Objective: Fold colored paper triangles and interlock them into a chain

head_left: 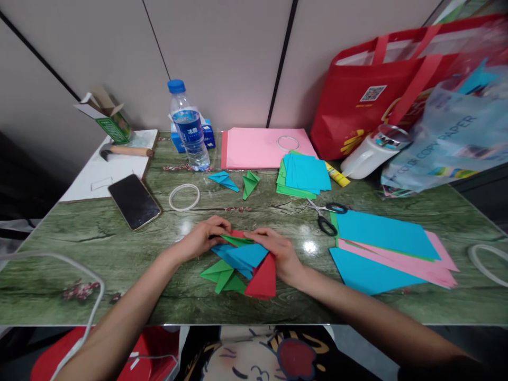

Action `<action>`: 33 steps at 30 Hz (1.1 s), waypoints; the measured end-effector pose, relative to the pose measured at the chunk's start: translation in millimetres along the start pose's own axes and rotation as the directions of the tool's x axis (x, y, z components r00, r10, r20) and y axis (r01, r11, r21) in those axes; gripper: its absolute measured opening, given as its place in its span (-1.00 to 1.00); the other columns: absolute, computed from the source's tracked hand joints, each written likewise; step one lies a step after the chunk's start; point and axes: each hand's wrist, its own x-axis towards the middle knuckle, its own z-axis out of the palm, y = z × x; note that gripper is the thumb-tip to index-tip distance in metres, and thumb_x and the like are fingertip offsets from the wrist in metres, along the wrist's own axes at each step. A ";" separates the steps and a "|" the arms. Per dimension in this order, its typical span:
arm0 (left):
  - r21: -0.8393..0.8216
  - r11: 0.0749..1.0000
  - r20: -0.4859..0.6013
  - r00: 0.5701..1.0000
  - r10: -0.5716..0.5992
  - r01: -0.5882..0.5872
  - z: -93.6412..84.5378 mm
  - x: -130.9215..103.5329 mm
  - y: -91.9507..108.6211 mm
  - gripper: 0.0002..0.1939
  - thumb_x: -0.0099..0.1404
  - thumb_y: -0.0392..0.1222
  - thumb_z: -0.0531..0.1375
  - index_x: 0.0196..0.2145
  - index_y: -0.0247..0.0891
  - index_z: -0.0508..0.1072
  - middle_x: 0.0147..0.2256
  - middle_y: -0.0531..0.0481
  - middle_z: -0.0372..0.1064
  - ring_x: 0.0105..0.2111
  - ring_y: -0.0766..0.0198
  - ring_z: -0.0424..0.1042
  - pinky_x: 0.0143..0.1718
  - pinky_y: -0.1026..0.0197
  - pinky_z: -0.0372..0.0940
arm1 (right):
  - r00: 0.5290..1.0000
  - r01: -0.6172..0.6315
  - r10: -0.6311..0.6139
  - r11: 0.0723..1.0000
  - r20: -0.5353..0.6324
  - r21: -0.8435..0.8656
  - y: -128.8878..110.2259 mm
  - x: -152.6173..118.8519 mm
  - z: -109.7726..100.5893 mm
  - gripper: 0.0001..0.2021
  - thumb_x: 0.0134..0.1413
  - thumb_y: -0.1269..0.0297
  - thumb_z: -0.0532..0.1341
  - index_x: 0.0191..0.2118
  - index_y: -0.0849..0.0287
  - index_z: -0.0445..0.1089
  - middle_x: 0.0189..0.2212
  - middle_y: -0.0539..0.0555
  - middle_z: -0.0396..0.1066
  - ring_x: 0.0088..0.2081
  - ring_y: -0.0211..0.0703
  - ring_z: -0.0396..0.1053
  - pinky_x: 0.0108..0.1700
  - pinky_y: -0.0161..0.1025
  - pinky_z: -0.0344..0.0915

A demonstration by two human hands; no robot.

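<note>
Green marbled tabletop (177,307) carries a phone (134,201) at left, clear of the work; centrally, fingers of the left hand (203,236) and right hand (282,251) pinch the folded paper cluster (234,257) from both sides, apparently steadying it; scissors (320,210) lie near, rightward.

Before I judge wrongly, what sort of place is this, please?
Probably a paper-craft table: in view are scissors, a stack of blue and green paper, and folded paper pieces.
</note>
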 end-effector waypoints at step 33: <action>0.015 1.000 0.020 1.000 -0.007 0.006 -0.2 10.9 6.7 -0.79 0.33 -0.15 0.08 -0.35 -0.28 0.44 -0.26 -0.06 0.32 -0.20 0.25 0.29 -0.11 0.20 0.20 | 0.711 0.688 -0.472 0.619 0.521 -0.379 22.3 20.5 -27.5 -0.67 0.29 0.46 -0.05 0.08 0.23 0.31 0.09 0.05 0.33 0.21 -0.16 0.10 0.02 -0.23 0.34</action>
